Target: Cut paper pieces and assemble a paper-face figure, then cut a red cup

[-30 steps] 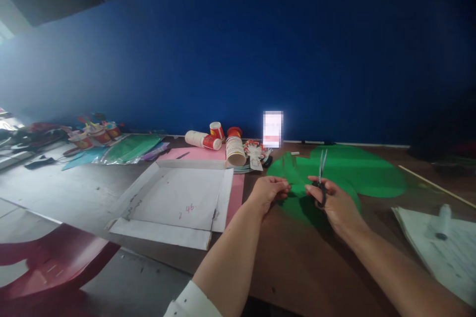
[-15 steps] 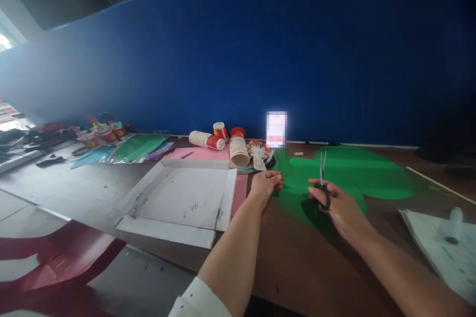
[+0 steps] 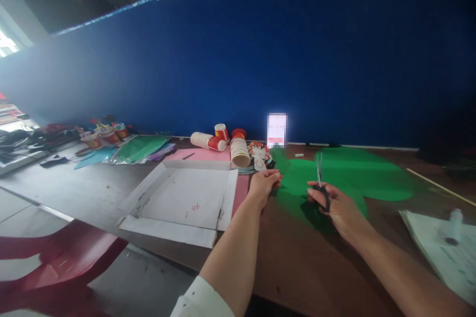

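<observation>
Black-handled scissors [image 3: 320, 181] are in my right hand [image 3: 336, 208], blades pointing up and away and slightly apart. My fingers wrap round their handles. To the left, my left hand [image 3: 265, 187] is closed in a pinch on a thin green piece [image 3: 281, 160], which looks partly see-through and rises from the fingertips. Its exact shape is blurred. Beyond and beneath both hands lie large rounded green sheets [image 3: 366, 171] on the dark brown table [image 3: 293, 267]. The scissor blades stand over the green, apart from the piece in my left hand.
Left of my arm lies a shallow white cardboard tray [image 3: 182, 193]. Paper cups [image 3: 240, 152] and a bright, blurred-out screen [image 3: 277, 130] stand near the blue partition [image 3: 238, 59]. A glue bottle [image 3: 454, 228] rests on papers at right. A red chair [image 3: 70, 252] is lower left.
The scissors have tilted slightly left, and their blades look a little closer together. My left hand stays nearly in place with the green piece. The camera view has shifted slightly.
</observation>
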The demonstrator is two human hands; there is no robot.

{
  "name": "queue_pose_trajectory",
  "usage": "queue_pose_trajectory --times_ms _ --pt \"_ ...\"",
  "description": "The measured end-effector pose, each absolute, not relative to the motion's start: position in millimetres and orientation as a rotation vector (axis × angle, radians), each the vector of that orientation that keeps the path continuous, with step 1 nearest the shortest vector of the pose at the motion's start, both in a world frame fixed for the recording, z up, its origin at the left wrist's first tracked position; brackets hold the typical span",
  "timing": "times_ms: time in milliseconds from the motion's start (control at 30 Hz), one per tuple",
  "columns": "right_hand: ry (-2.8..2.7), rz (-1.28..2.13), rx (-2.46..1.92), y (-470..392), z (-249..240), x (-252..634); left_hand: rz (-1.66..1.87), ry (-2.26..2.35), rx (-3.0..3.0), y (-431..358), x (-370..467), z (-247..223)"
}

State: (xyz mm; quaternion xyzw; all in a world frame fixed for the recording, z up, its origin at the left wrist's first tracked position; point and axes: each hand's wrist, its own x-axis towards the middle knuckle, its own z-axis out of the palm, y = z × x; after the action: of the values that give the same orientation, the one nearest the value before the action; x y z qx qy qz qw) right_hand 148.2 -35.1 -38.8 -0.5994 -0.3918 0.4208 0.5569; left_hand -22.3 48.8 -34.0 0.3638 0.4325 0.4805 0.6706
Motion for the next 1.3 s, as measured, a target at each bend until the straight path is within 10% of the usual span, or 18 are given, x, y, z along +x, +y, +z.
queue_pose_trajectory --times_ms 1300 --pt "-0.955 0.979 -1.442 -36.5 -34.4 145.6 1.084 0.931 0.861 48.7 -23.3 -36.7"
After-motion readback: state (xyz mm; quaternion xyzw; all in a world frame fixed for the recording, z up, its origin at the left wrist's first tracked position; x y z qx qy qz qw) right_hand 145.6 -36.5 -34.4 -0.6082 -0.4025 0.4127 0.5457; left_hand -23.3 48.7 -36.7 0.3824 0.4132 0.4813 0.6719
